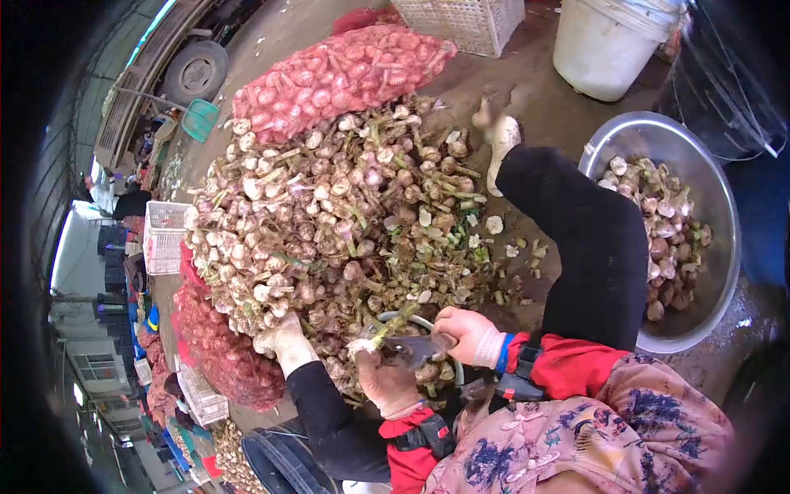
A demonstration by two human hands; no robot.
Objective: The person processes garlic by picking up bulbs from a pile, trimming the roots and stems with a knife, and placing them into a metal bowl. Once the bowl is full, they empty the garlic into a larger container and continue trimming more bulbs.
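Garlic bulb (360, 347) is held in left hand (389, 385), fingers curled round it, above near edge of garlic pile (304, 206). Knife (414, 351) is clenched in right hand (471, 333), close by. Bulb judged light, firm; papery skin may slip. Best gripped by round body, stem left free.
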